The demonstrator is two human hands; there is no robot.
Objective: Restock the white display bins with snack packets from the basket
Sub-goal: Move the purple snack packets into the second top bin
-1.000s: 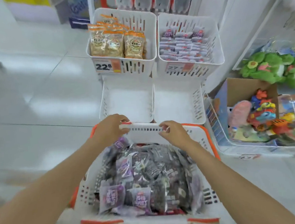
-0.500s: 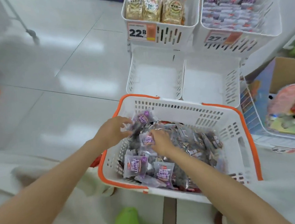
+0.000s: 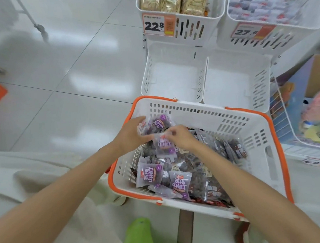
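View: head camera, looking down
Basket: white with an orange rim, set just in front of the two lower bins
Snack packets: purple and dark ones heaped inside the basket, mostly toward its near and right sides
Left hand: over the basket's far left corner; its fingers clasped a purple packet raised above the heap
Right hand: just beside the left; its fingers pinched the top edge of a second purple packet, which hung below them
Lower left bin: white, its bare bottom showing
Lower right bin: touching the left one, its bottom likewise showing
Upper left bin: held tan packets upright; its price tag read 22.8
Upper right bin: held small pale packets, blurred
Floor: glossy pale tiles
Green shoe: at the lower edge
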